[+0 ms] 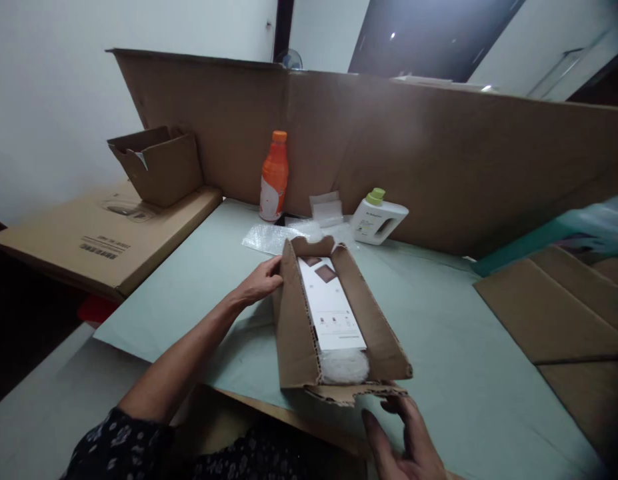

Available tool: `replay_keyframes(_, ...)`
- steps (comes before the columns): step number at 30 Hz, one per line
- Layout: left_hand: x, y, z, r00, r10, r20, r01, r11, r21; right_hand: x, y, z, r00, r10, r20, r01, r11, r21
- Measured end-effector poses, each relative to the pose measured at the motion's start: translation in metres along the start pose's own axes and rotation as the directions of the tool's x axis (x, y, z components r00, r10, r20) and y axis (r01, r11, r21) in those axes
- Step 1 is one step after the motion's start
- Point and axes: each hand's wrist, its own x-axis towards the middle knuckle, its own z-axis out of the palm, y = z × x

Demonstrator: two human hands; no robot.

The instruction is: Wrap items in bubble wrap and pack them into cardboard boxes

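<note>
An open cardboard box (293, 333) lies lengthwise on the pale green table (199, 280). Inside it sits a white product carton (333, 310) with small dark squares printed on it, and a wad of white bubble wrap (345, 367) fills the near end. My left hand (259, 283) rests against the outside of the box's left flap. My right hand (406, 440) is at the near end, fingers spread and touching the short front flap (351, 393).
An orange bottle (274, 177) and a white jug with a green cap (376, 219) stand by the tall cardboard screen (439, 153). Bubble wrap sheets (271, 238) lie behind the box. Flat cartons (109, 237) and a small open box (159, 163) sit left; cardboard sheets (553, 307) right.
</note>
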Motion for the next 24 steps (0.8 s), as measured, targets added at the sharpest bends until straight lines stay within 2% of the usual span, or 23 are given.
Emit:
replay_keyframes(3,0.019,-0.003,0.024,0.998,-0.003,0.065,0.001,1.0,0.025,-0.001,-0.01,0.019,0.994,-0.112,0.017,0.113,0.991,-0.073)
replay_keyframes(6,0.026,-0.007,0.032,0.991,-0.056,0.118,0.051,0.998,0.044,-0.015,-0.039,0.046,0.968,-0.223,0.112,0.223,0.975,0.008)
replay_keyframes(9,0.017,-0.007,0.013,0.985,-0.121,0.122,0.114,0.992,0.061,-0.016,-0.054,0.051,0.899,-0.375,0.227,0.336,0.922,0.193)
replay_keyframes(10,0.009,-0.006,0.002,0.986,-0.14,0.094,0.134,0.988,0.071,-0.011,-0.052,0.045,0.892,-0.396,0.217,0.345,0.908,0.237)
replay_keyframes(11,-0.001,-0.005,-0.01,0.987,-0.156,0.046,0.152,0.985,0.084,-0.004,-0.046,0.035,0.907,-0.38,0.185,0.329,0.91,0.253)
replay_keyframes(12,-0.015,-0.004,-0.021,0.985,-0.17,-0.021,0.171,0.98,0.098,0.004,-0.038,0.023,0.94,-0.314,0.132,0.277,0.931,0.238)
replay_keyframes(14,-0.05,-0.004,-0.036,0.964,-0.192,-0.185,0.216,0.969,0.119,0.025,-0.016,-0.003,0.999,-0.045,-0.009,0.046,0.988,0.147)
replay_keyframes(15,-0.071,-0.006,-0.036,0.938,-0.211,-0.274,0.248,0.962,0.11,0.037,-0.004,-0.013,0.992,0.102,-0.069,-0.094,0.99,0.104)
replay_keyframes(17,-0.114,-0.013,-0.022,0.904,-0.229,-0.36,0.275,0.958,0.082,0.062,0.02,-0.025,0.936,0.335,-0.111,-0.328,0.942,0.077)
replay_keyframes(19,-0.148,-0.022,0.009,0.922,-0.16,-0.354,0.206,0.974,0.097,0.088,0.042,-0.021,0.899,0.437,-0.011,-0.43,0.89,0.154)
replay_keyframes(21,-0.163,-0.031,0.041,0.969,-0.106,-0.225,0.136,0.983,0.124,0.109,0.058,-0.007,0.885,0.443,0.143,-0.465,0.856,0.226)
replay_keyframes(22,-0.161,-0.034,0.053,0.979,-0.097,-0.178,0.123,0.982,0.144,0.116,0.063,0.0,0.874,0.439,0.209,-0.48,0.846,0.23)
replay_keyframes(24,-0.142,-0.036,0.066,0.986,-0.07,-0.152,0.095,0.982,0.165,0.125,0.07,0.011,0.849,0.432,0.303,-0.5,0.841,0.204)
